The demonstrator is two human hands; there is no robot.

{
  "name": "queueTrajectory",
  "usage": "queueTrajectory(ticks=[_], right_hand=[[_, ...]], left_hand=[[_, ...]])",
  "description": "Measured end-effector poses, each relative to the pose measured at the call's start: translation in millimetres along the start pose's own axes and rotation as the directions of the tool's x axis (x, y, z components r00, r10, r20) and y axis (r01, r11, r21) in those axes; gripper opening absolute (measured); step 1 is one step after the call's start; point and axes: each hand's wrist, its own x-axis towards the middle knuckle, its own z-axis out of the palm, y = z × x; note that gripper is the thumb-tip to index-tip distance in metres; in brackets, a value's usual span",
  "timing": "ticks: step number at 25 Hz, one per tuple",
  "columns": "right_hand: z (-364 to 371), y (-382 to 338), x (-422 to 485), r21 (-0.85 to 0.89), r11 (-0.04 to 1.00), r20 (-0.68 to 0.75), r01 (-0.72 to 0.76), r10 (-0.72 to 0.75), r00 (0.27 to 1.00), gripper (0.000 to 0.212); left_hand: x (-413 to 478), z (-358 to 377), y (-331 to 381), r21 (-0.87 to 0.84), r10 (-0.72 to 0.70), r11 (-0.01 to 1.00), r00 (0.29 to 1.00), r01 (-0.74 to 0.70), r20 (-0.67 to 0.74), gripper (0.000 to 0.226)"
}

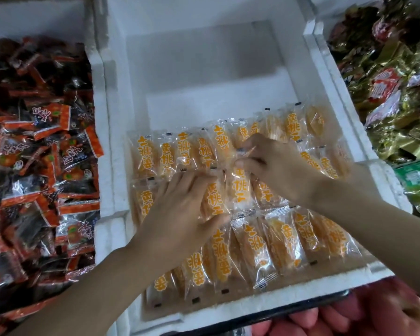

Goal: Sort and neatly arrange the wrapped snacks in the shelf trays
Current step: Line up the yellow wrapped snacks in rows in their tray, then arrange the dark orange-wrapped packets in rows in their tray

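Note:
A white foam tray (pixel 337 98) holds three rows of clear-wrapped yellow peach snacks (pixel 272 241) with orange print. My left hand (pixel 180 214) lies flat with straight fingers on the middle row, pressing the packets down. My right hand (pixel 274 166) hovers over the middle and back rows and pinches the clear end of one snack packet (pixel 245 151) between thumb and fingertips. The far half of the tray is bare foam.
A left tray (pixel 100 117) is heaped with red-and-black wrapped snacks (pixel 39 166). On the right lies a pile of green, gold and red wrapped snacks (pixel 398 93). Pink packets (pixel 349 318) show below the tray's near edge.

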Motion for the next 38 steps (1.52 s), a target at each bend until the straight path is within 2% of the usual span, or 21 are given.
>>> queueTrajectory(ticks=[3, 5, 10, 13, 15, 18, 20, 21, 24, 26, 30, 33, 36, 38], right_hand=[[14, 0, -1, -0.138, 0.985, 0.046, 0.1, -0.095, 0.994, 0.029], [16, -2, -9, -0.217, 0.964, 0.019, 0.153, -0.153, 0.988, 0.039], [12, 6, -29, -0.369, 0.904, 0.124, 0.217, -0.183, 0.975, 0.058], [12, 10, -32, -0.389, 0.882, 0.137, 0.266, -0.23, 0.964, 0.057], [15, 14, -32, -0.478, 0.814, 0.135, 0.33, -0.303, 0.943, 0.055], [23, 8, -36, -0.565, 0.75, 0.008, 0.344, -0.412, 0.911, 0.041], [28, -8, -42, -0.567, 0.756, -0.128, 0.325, -0.471, 0.873, 0.028], [32, -18, -46, -0.555, 0.765, -0.168, 0.326, -0.487, 0.857, 0.028], [54, -54, -60, -0.505, 0.785, -0.198, 0.359, -0.51, 0.837, 0.027], [77, -78, -67, -0.488, 0.783, -0.199, 0.386, -0.53, 0.824, 0.025], [133, -123, -74, -0.482, 0.751, -0.088, 0.45, -0.553, 0.828, 0.038], [187, -158, -70, -0.515, 0.735, -0.006, 0.441, -0.517, 0.856, 0.058], [230, -187, -39, -0.682, 0.602, 0.206, 0.415, -0.387, 0.899, 0.103], [243, -197, -8, -0.759, 0.503, 0.3, 0.412, -0.292, 0.908, 0.114]], left_hand=[[-8, 5, -2, 0.214, 0.065, 0.973, 0.994, -0.083, 0.093, 0.069], [-9, 7, -2, 0.232, 0.077, 0.968, 0.993, -0.097, 0.091, 0.069], [-11, 8, -8, 0.245, 0.135, 0.958, 0.988, -0.149, 0.074, 0.062], [-13, 6, -10, 0.23, 0.158, 0.958, 0.984, -0.174, 0.086, 0.058], [-13, 3, -12, 0.231, 0.165, 0.955, 0.981, -0.184, 0.097, 0.055], [-15, -6, -13, 0.238, 0.172, 0.953, 0.982, -0.185, 0.074, 0.044], [-20, -16, -13, 0.242, 0.19, 0.952, 0.982, -0.189, 0.02, 0.036], [-25, -22, -13, 0.243, 0.2, 0.951, 0.98, -0.191, -0.012, 0.032], [-49, -43, -24, 0.257, 0.204, 0.95, 0.975, -0.176, -0.088, 0.024], [-73, -60, -42, 0.269, 0.184, 0.951, 0.979, -0.154, -0.088, 0.025], [-133, -85, -102, 0.316, 0.151, 0.941, 0.986, -0.122, -0.069, 0.031], [-174, -93, -162, 0.412, 0.088, 0.909, 0.995, -0.061, -0.047, 0.048], [-191, -92, -223, 0.521, 0.048, 0.852, 0.999, -0.054, 0.025, 0.071], [-187, -88, -259, 0.555, 0.046, 0.827, 0.995, -0.09, 0.093, 0.082]])
